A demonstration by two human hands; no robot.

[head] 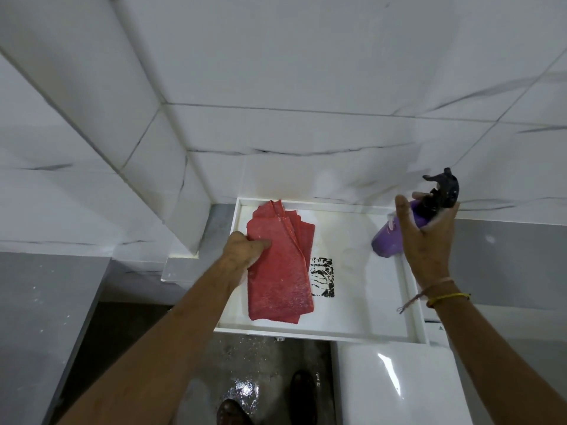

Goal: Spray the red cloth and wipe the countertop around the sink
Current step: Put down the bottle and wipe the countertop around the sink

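Pinching the folded red cloth at its left edge, our left hand holds it over the white rectangular sink — soft, limp and light, we judge, best gripped across the folds. At right, our right hand wraps the purple spray bottle below its black trigger head — smooth plastic, possibly slippery.

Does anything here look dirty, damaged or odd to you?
Yes. The white basin has a black smeared patch on its floor, right beside the folded red cloth, and brownish staining near the back rim. The floor below looks wet and speckled. The purple spray bottle is tilted only because the right hand holds it.
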